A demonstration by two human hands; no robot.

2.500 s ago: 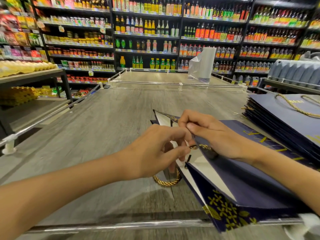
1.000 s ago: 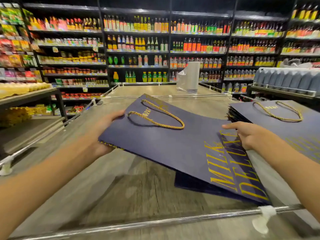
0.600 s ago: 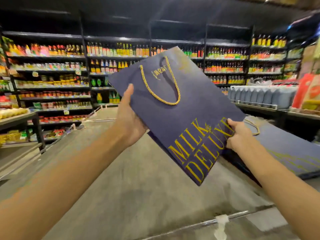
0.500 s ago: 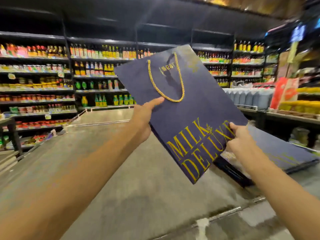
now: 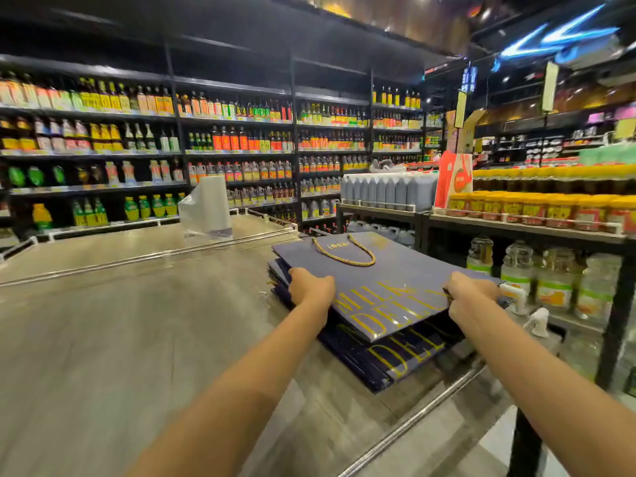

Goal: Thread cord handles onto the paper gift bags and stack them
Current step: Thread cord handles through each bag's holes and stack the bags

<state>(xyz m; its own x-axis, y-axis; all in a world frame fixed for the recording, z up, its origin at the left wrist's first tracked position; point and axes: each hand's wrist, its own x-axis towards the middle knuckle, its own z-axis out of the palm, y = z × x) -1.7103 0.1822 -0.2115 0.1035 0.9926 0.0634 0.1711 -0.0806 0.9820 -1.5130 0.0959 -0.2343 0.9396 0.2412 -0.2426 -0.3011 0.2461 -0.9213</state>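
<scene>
left hand (image 5: 311, 288) and right hand (image 5: 470, 297) grasped the flat navy paper gift bag (image 5: 389, 270), lying skewed over the navy bag stack (image 5: 399, 364).

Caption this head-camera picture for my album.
Left hand and right hand grip a navy gift bag, gold cord handle threaded, over the stack.

Dim store overall; ceiling (image 5: 241, 22) at 12 o'clock nearly black. Blue neon sign (image 5: 557, 39) at 1 o'clock blown out and streaked. Shelves (image 5: 223, 132) at 10 to 12 o'clock brighter, labels soft. Faint overhead sheen on table top (image 5: 103, 339) at 8 o'clock. Gold print on top bag (image 5: 395, 297) glints, with dark shadow under its near edge. Fisheye bends the shelf lines at the edges. Bottles (image 5: 554, 280) at 3 o'clock smeared.
</scene>
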